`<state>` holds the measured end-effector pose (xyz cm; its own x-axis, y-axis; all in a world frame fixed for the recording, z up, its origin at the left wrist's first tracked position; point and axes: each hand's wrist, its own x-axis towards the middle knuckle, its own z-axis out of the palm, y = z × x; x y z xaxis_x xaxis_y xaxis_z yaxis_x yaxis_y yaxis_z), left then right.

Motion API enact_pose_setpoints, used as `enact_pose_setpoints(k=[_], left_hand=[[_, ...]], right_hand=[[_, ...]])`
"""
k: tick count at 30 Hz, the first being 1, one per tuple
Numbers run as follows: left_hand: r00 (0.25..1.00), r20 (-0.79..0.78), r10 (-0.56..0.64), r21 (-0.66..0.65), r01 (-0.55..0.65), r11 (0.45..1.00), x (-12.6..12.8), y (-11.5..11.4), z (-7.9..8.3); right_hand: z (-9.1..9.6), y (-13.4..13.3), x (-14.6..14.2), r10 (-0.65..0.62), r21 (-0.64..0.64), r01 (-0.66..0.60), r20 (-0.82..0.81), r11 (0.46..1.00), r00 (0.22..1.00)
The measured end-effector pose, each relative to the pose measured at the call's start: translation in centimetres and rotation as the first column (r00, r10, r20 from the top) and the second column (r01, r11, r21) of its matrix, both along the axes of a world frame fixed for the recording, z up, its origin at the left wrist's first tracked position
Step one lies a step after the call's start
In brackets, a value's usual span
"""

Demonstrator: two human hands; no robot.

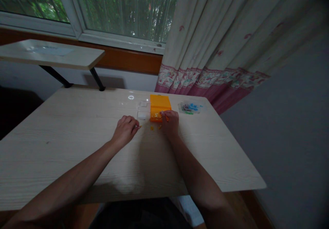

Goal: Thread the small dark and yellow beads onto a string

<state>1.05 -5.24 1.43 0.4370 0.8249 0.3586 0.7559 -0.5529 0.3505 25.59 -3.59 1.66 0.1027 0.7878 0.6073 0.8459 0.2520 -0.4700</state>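
My left hand (125, 129) rests on the pale wooden table (77, 143) with its fingers curled under, a tiny orange bit at the fingertips. My right hand (170, 120) lies just in front of an orange box (159, 105), fingers pinched round a small orange piece at the box's near edge. A few small orange bits (155, 128) lie on the table between the two hands. Two small clear plastic pieces (142, 109) sit to the left of the box.
A clear bag with blue and dark small parts (191, 107) lies right of the box near the table's far right corner. A second table (51, 54) stands behind at the left under the window. A flowered curtain (231, 40) hangs at the right.
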Motion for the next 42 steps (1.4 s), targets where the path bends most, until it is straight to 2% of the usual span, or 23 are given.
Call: enact_pose_setpoints(k=[12, 15, 19, 22, 25, 31, 42], left_hand=[[0.993, -0.118, 0.018, 0.059, -0.011, 0.998, 0.3, -0.2, 0.1], [0.993, -0.118, 0.027, 0.049, -0.021, 0.999, 0.4, -0.3, 0.2], [0.999, -0.035, 0.020, 0.016, -0.019, 1.000, 0.4, -0.2, 0.2], [0.999, 0.047, 0.005, -0.007, -0.005, 1.000, 0.3, 0.1, -0.1], [0.994, 0.107, -0.030, -0.030, 0.033, 0.999, 0.3, 0.3, -0.4], [0.982, 0.178, -0.064, -0.023, 0.069, 0.997, 0.4, 0.2, -0.3], [0.978, 0.194, -0.076, -0.022, 0.081, 0.996, 0.5, 0.2, 0.0]], right_hand=[[-0.1, -0.2, -0.3, 0.032, 0.016, -0.033, 0.016, 0.999, 0.999], [-0.2, -0.4, -0.8, 0.107, 0.050, -0.110, 0.065, 0.993, 0.992], [-0.2, -1.0, -2.0, 0.270, 0.059, -0.284, 0.178, 0.957, 0.946], [-0.1, -1.6, -2.9, 0.381, 0.017, -0.394, 0.221, 0.919, 0.898], [-0.1, -1.9, -3.4, 0.445, -0.043, -0.448, 0.242, 0.893, 0.862], [0.1, -2.0, -3.9, 0.464, -0.059, -0.465, 0.253, 0.883, 0.849], [0.3, -2.1, -4.3, 0.486, -0.032, -0.496, 0.260, 0.868, 0.834]])
